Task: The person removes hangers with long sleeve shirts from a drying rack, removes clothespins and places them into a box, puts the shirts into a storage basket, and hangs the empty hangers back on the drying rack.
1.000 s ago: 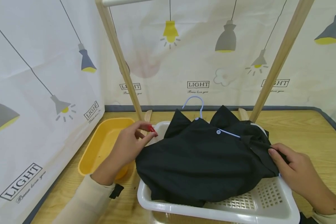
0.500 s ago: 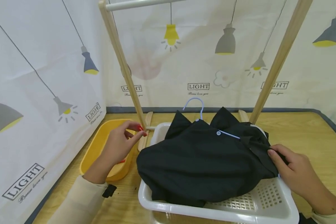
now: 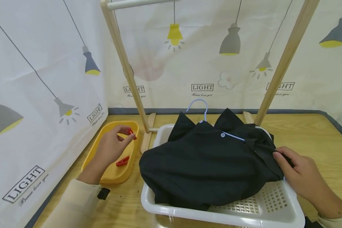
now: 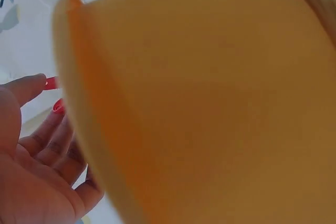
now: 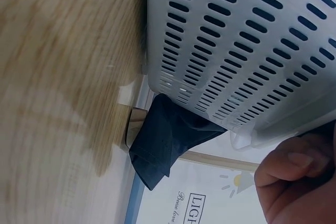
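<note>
With my left hand (image 3: 110,147) I pinch a red clip (image 3: 133,134) between thumb and fingertips, above the inner edge of the yellow tray (image 3: 114,173), where a second red clip (image 3: 122,161) lies on the bottom. My right hand (image 3: 302,172) grips the black shirt (image 3: 205,161) by its edge, thumb on top. The shirt lies across the white basket (image 3: 188,213), the blue hanger (image 3: 206,112) inside it with its hook sticking out past the collar, between the posts of the wooden rack (image 3: 126,63).

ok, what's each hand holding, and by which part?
Left hand: a red clip, pinched; exact grip point unclear. Right hand: the black garment, by its right-hand edge.
</note>
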Available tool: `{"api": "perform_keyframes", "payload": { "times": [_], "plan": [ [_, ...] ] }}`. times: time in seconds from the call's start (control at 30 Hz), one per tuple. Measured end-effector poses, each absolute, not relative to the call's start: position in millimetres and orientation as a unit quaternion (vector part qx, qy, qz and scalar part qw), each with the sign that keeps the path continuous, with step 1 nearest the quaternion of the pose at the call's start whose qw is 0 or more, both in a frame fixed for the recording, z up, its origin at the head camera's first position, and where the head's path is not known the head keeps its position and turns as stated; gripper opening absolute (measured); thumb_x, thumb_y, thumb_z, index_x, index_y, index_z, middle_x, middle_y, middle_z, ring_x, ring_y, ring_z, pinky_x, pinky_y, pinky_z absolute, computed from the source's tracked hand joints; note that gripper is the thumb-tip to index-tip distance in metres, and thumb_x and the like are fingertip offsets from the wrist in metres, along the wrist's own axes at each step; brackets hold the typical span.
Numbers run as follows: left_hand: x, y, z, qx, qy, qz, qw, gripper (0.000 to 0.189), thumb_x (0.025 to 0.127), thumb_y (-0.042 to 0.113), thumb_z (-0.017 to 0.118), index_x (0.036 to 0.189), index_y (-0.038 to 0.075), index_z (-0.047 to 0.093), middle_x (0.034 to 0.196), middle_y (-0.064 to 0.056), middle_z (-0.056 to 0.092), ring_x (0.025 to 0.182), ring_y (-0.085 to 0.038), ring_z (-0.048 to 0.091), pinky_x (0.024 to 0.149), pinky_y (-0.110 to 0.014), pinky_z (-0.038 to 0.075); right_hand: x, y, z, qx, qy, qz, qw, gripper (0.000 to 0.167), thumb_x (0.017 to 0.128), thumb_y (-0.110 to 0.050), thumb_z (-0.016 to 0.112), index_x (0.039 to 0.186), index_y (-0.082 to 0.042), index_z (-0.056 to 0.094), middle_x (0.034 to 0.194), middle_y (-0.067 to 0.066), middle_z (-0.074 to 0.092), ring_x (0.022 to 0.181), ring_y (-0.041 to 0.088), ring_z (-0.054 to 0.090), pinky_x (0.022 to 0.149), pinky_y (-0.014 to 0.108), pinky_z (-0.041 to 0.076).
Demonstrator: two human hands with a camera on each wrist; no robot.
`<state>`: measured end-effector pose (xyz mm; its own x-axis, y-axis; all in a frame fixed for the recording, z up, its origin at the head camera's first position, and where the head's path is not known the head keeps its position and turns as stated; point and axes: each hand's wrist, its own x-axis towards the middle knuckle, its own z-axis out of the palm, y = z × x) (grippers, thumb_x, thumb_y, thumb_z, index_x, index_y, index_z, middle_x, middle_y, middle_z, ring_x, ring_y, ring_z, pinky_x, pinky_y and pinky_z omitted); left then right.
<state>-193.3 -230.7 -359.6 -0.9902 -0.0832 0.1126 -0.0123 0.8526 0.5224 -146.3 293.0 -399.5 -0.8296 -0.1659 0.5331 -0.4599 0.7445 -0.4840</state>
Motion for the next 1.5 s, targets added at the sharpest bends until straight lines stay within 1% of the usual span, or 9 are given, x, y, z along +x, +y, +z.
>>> {"api": "perform_keyframes", "payload": {
  "times": [0.17, 0.43, 0.73, 0.97, 1.07, 1.17, 1.23, 1.4, 1.5],
  "plan": [
    [-194.8, -238.0, -364.9, 0.037, -0.963, -0.260, 0.057, 0.042, 0.095, 0.040, 0.066, 0.127, 0.014, 0.060, 0.117, -0.008, 0.069, 0.094, -0.026, 0.067, 0.075, -0.036, 0.059, -146.6, 293.3, -399.3, 0.169, -0.905, 0.314, 0.233, 0.009, 0.097, -0.007, 0.060, 0.098, -0.014, 0.067, 0.077, -0.007, 0.064, 0.066, -0.007, 0.050, 0.057, 0.010, 0.037],
    [-195.9, -244.0, -368.0, 0.047, -0.964, -0.257, 0.046, 0.042, 0.095, 0.041, 0.066, 0.126, 0.014, 0.060, 0.117, -0.009, 0.069, 0.094, -0.027, 0.067, 0.076, -0.037, 0.059, -145.2, 293.3, -399.9, 0.167, -0.903, 0.319, 0.234, 0.010, 0.097, -0.007, 0.060, 0.097, -0.014, 0.067, 0.074, -0.009, 0.062, 0.063, -0.007, 0.049, 0.055, 0.012, 0.036],
    [-196.5, -249.3, -374.0, 0.054, -0.967, -0.249, 0.023, 0.042, 0.096, 0.040, 0.066, 0.126, 0.012, 0.059, 0.118, -0.010, 0.068, 0.097, -0.027, 0.068, 0.079, -0.039, 0.059, -145.0, 292.8, -399.3, 0.166, -0.906, 0.313, 0.230, 0.009, 0.098, -0.007, 0.059, 0.098, -0.012, 0.067, 0.077, 0.005, 0.067, 0.064, -0.008, 0.049, 0.056, 0.011, 0.036],
    [-197.4, -254.4, -380.1, 0.054, -0.971, -0.233, 0.001, 0.042, 0.095, 0.041, 0.066, 0.123, 0.010, 0.060, 0.117, -0.011, 0.069, 0.095, -0.026, 0.069, 0.078, -0.038, 0.059, -146.3, 292.5, -399.0, 0.171, -0.904, 0.316, 0.233, 0.010, 0.097, -0.007, 0.060, 0.097, -0.013, 0.067, 0.076, -0.011, 0.062, 0.064, -0.007, 0.050, 0.056, 0.011, 0.037],
    [-198.7, -256.8, -383.6, 0.051, -0.974, -0.222, 0.002, 0.040, 0.095, 0.040, 0.066, 0.121, 0.010, 0.062, 0.116, -0.011, 0.070, 0.091, -0.025, 0.068, 0.080, -0.040, 0.058, -146.1, 292.2, -398.6, 0.170, -0.903, 0.313, 0.239, 0.010, 0.097, -0.006, 0.060, 0.097, -0.013, 0.067, 0.075, -0.008, 0.063, 0.063, -0.007, 0.049, 0.056, 0.012, 0.036],
    [-198.9, -257.6, -386.1, 0.046, -0.978, -0.204, 0.002, 0.038, 0.094, 0.039, 0.067, 0.118, 0.009, 0.064, 0.115, -0.012, 0.071, 0.089, -0.025, 0.065, 0.083, -0.043, 0.055, -146.0, 292.0, -398.7, 0.171, -0.904, 0.308, 0.240, 0.009, 0.097, -0.006, 0.060, 0.097, -0.012, 0.067, 0.075, 0.001, 0.066, 0.063, -0.007, 0.049, 0.056, 0.012, 0.036],
    [-198.8, -257.5, -387.3, 0.046, -0.981, -0.188, -0.008, 0.038, 0.093, 0.039, 0.068, 0.117, 0.009, 0.065, 0.114, -0.012, 0.071, 0.087, -0.025, 0.064, 0.081, -0.043, 0.055, -145.6, 291.9, -399.1, 0.172, -0.905, 0.307, 0.239, 0.009, 0.098, -0.006, 0.059, 0.097, -0.011, 0.067, 0.076, 0.004, 0.067, 0.063, -0.008, 0.049, 0.056, 0.012, 0.037],
    [-199.4, -256.3, -388.9, 0.049, -0.985, -0.161, -0.036, 0.039, 0.092, 0.041, 0.069, 0.114, 0.010, 0.065, 0.108, -0.011, 0.072, 0.080, -0.022, 0.061, 0.069, -0.035, 0.052, -144.8, 292.2, -400.6, 0.168, -0.905, 0.313, 0.235, 0.010, 0.097, -0.005, 0.060, 0.097, -0.012, 0.067, 0.076, -0.005, 0.065, 0.065, -0.008, 0.050, 0.056, 0.011, 0.037],
    [-200.3, -256.7, -390.8, 0.055, -0.985, -0.155, -0.048, 0.040, 0.091, 0.041, 0.070, 0.114, 0.009, 0.065, 0.106, -0.011, 0.072, 0.078, -0.021, 0.061, 0.066, -0.033, 0.051, -145.3, 292.5, -400.8, 0.168, -0.904, 0.316, 0.232, 0.010, 0.098, -0.006, 0.059, 0.098, -0.012, 0.067, 0.077, -0.004, 0.065, 0.065, -0.008, 0.051, 0.056, 0.010, 0.038]
  ]
}}
